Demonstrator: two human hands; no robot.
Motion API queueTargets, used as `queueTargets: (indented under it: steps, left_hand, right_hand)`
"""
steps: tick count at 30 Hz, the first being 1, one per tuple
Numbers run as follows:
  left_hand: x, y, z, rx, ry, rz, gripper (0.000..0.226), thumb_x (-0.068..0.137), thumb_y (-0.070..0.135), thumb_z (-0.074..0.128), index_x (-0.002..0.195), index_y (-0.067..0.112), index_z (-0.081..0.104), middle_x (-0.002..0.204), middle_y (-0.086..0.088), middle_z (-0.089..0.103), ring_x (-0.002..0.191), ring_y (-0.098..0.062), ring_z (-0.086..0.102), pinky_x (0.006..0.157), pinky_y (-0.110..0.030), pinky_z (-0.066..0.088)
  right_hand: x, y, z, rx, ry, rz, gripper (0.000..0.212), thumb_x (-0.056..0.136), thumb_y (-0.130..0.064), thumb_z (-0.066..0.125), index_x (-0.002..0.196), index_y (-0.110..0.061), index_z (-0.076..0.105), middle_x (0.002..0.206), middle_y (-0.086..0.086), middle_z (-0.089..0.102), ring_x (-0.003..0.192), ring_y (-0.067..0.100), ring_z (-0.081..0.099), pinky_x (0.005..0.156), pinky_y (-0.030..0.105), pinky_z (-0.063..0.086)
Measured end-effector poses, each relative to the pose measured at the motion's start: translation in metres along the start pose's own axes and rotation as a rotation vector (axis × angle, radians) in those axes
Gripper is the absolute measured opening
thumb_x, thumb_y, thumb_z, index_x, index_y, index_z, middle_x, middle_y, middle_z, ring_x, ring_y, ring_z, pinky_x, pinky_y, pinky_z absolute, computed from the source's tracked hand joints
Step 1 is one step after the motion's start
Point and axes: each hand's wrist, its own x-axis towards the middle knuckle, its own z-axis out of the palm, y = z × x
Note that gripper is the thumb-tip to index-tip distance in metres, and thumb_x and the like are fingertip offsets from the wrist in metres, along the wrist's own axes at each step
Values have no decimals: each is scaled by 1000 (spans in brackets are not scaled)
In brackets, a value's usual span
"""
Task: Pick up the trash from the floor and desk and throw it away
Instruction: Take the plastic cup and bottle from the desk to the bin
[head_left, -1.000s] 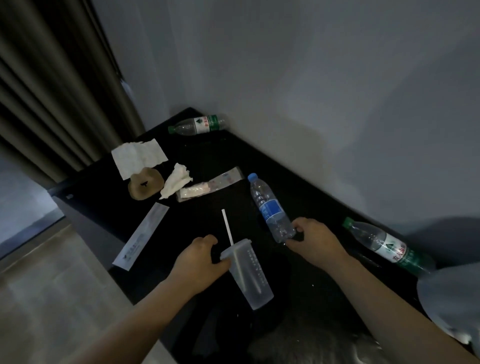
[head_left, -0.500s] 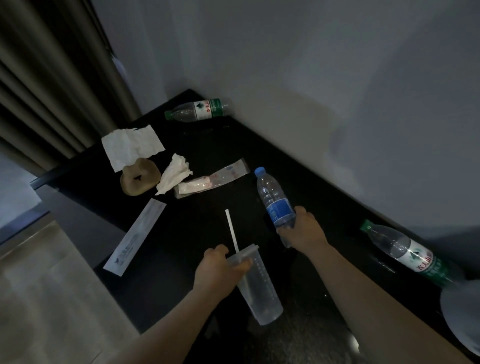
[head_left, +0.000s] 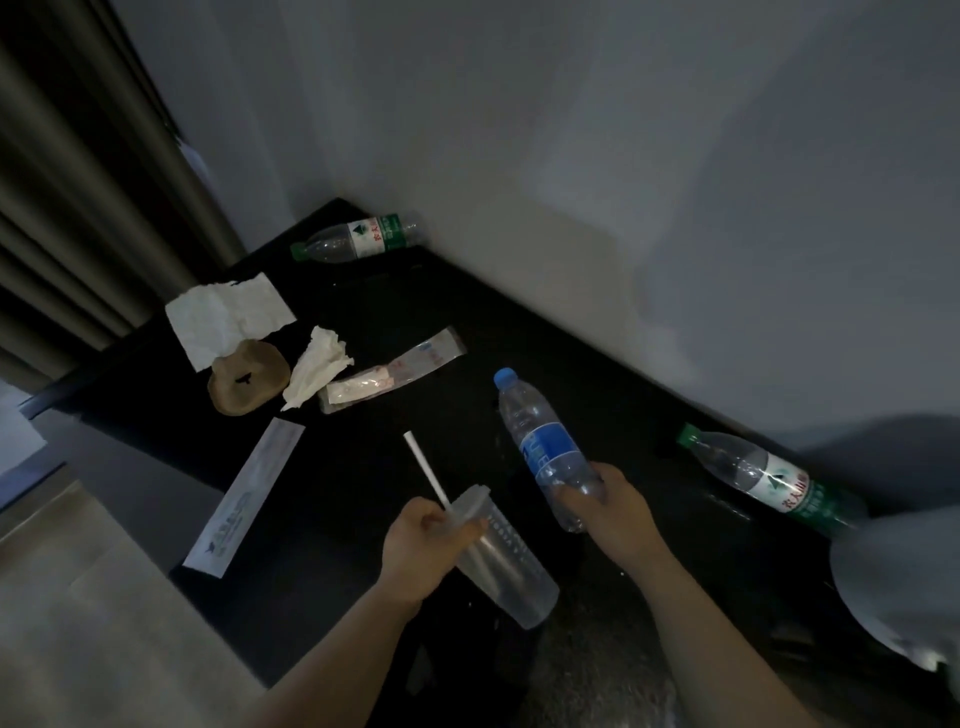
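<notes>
Now the right hand (head_left: 610, 512) has raised the bottle (head_left: 540, 441) it grips; the left hand (head_left: 423, 545) clutches the cup (head_left: 506, 566).

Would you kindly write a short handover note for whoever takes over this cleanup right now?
Left hand: grips the lidded plastic cup near its rim, with the straw sticking out.
Right hand: grips the blue-label water bottle by its base.
Done: those two items are picked up. No bin is in view.
Left on the black desk: far green-label bottle, near green-label bottle, flat tissue, crumpled tissue, brown round item, clear wrapper, long paper sleeve.
</notes>
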Motion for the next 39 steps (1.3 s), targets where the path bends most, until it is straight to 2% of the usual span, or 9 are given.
queueTargets:
  steps: [3,7,12,17,22,27,30,32,39]
  left_hand:
    - [-14,13,-5,7,49,107,36,66,38,82,90,21,61,97,-2,65,84,-15,68,74,-36,59]
    - [-37,44,-22,119,99,305,31,69,36,81,84,21,58,100,-2,62,84,-14,64,62,-23,50]
    - [-69,83,-52,217,63,640,33,67,34,82,74,20,53,93,1,57,81,-13,60,61,-18,42]
    - [-90,108,-69,208,-18,766,45,63,35,84,94,24,53,108,-1,54,89,-10,55,63,-17,40]
    - [-118,116,-55,262,-187,813,83,62,34,84,133,32,42,129,8,38,91,-1,49,63,-11,38]
    - [-155,110,-29,338,-424,923,65,55,49,80,113,37,53,111,21,35,96,2,50,65,-9,40]
    - [-183,105,-13,311,-542,982,64,46,54,77,103,46,47,111,27,32,97,19,43,68,-8,40]
    - [-203,100,1,301,-604,1014,67,45,50,78,102,49,43,112,28,32,97,25,40,69,-8,40]
    - [-291,66,47,303,-826,1062,74,52,39,87,111,51,44,113,22,51,100,3,54,68,-14,46]
  right_hand:
    - [-28,0,-2,88,70,-39,61,78,-47,69,129,-25,45,103,-13,54,90,5,58,62,22,44]
    - [-71,-18,0,202,227,-99,54,77,-49,70,122,-31,47,103,-17,56,89,3,59,61,18,44]
    - [-132,-44,2,297,421,-191,48,78,-48,70,118,-34,48,100,-18,58,87,0,60,60,14,43]
    - [-191,-57,6,426,583,-232,54,77,-44,71,126,-28,53,108,-9,63,94,7,64,69,24,50]
    - [-249,-45,6,550,734,-234,39,75,-40,73,111,-36,59,103,-8,68,92,12,68,79,37,56]
    - [-306,-19,0,616,909,-223,34,77,-34,73,110,-30,64,97,-5,73,87,15,70,72,38,58]
    - [-338,-2,-2,662,1027,-260,32,78,-25,73,109,-22,65,88,-6,74,75,6,70,56,17,52]
    - [-361,10,-4,673,1081,-260,31,78,-24,73,108,-22,65,86,-6,74,68,5,69,50,13,48]
    - [-461,63,-10,736,1242,-234,49,68,-39,79,112,-25,64,98,-2,73,84,14,71,69,28,55]
